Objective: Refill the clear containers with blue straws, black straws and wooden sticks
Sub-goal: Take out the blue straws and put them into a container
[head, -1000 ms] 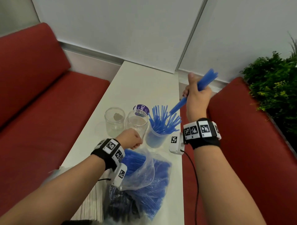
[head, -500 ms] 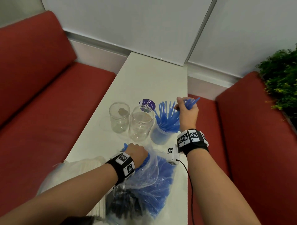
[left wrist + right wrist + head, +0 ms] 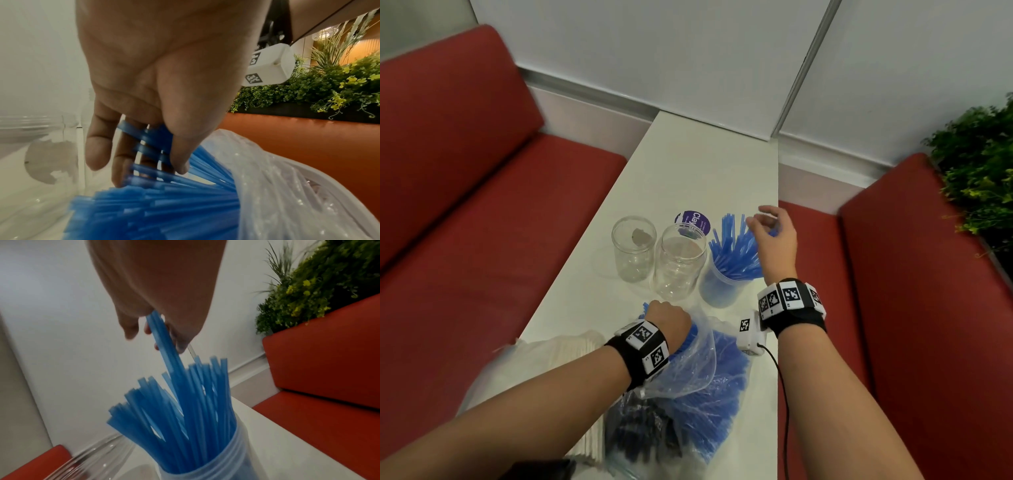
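Note:
Three clear containers stand in a row on the white table (image 3: 688,164). Two of them (image 3: 634,250) (image 3: 679,263) are empty. The right-hand one (image 3: 722,291) (image 3: 216,467) is packed with blue straws (image 3: 732,250) (image 3: 185,402). My right hand (image 3: 763,219) (image 3: 154,337) hovers over that bunch with loosened, spread fingers, and a few straws still slide between them. My left hand (image 3: 667,318) (image 3: 139,162) grips a bunch of blue straws (image 3: 164,211) at the mouth of a clear plastic bag (image 3: 709,377) (image 3: 277,186). Black straws (image 3: 640,435) lie in a bag beneath, and pale wooden sticks (image 3: 571,349) lie to the left.
A purple lid (image 3: 693,219) lies behind the containers. Red bench seats (image 3: 482,274) (image 3: 893,308) flank the narrow table, with a green planter (image 3: 979,178) at the far right. The right wrist camera's cable (image 3: 784,394) hangs off the table edge.
My right hand came down from head height, pushed its blue straws into the right-hand container and loosened its fingers. My left hand moved from the containers back to the bag and took hold of straws.

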Motion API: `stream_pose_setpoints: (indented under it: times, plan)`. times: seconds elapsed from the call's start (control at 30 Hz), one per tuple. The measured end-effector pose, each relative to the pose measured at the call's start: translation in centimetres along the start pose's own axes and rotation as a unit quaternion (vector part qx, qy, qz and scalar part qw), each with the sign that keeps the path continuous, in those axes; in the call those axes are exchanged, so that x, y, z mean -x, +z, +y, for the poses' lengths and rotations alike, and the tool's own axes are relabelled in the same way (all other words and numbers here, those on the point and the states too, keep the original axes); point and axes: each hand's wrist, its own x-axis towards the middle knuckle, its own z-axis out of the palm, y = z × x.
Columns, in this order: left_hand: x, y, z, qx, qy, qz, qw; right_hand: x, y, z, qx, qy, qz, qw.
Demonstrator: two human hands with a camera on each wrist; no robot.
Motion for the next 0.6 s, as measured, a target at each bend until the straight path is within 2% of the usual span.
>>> stream_pose_setpoints:
  times: [0.1, 0.17, 0.23, 0.3, 0.33, 0.37, 0.4, 0.47, 0.5, 0.53, 0.57, 0.6]
  plan:
    - [0.5, -0.2, -0.1, -0.003, -0.006, 0.005, 1.0, 0.6, 0.2, -1.4, 0.021, -0.094, 0.057, 0.994]
    - [1.0, -0.6, -0.1, -0.004, -0.01, -0.001, 1.0, 1.3, 0.4, -1.2, 0.094, -0.134, 0.05, 0.985]
    - [1.4, -1.2, -0.1, -0.003, -0.014, -0.016, 1.0, 1.8, 0.6, 0.0, 0.218, -0.112, -0.037, 0.969]
    - [1.6, -1.8, 0.1, -0.004, -0.016, -0.032, 0.999, 2.3, 0.9, 1.0, 0.389, -0.043, -0.152, 0.907]
    - [1.7, -2.1, 0.1, -0.005, -0.017, -0.042, 0.999, 2.5, 0.8, 1.4, 0.432, -0.032, -0.175, 0.884]
    - [1.7, -2.3, 0.2, -0.007, -0.017, -0.051, 0.999, 2.7, 0.7, 1.4, 0.435, -0.046, -0.168, 0.883]
    - [1.7, -2.4, 0.2, -0.008, -0.016, -0.057, 0.998, 2.9, 0.6, 1.2, 0.405, -0.083, -0.133, 0.901]
    - [1.8, -2.5, 0.1, 0.004, -0.011, -0.057, 0.998, 3.9, 0.4, 0.0, 0.282, -0.174, -0.046, 0.942]
    - [1.9, -2.5, -0.1, 0.012, -0.007, -0.057, 0.998, 4.3, 0.5, -0.4, 0.215, -0.188, -0.041, 0.958]
    - [2.0, -2.5, -0.4, 0.017, -0.004, -0.06, 0.998, 4.7, 0.4, -0.7, 0.156, -0.166, -0.077, 0.971]
    - [2.1, -2.6, -0.7, 0.014, -0.001, -0.058, 0.998, 5.2, 0.3, -1.1, 0.117, -0.11, -0.146, 0.976]
    - [2.1, -2.9, -1.1, 0.008, 0.003, -0.053, 0.999, 5.9, 0.3, -1.3, 0.094, -0.045, -0.242, 0.965]
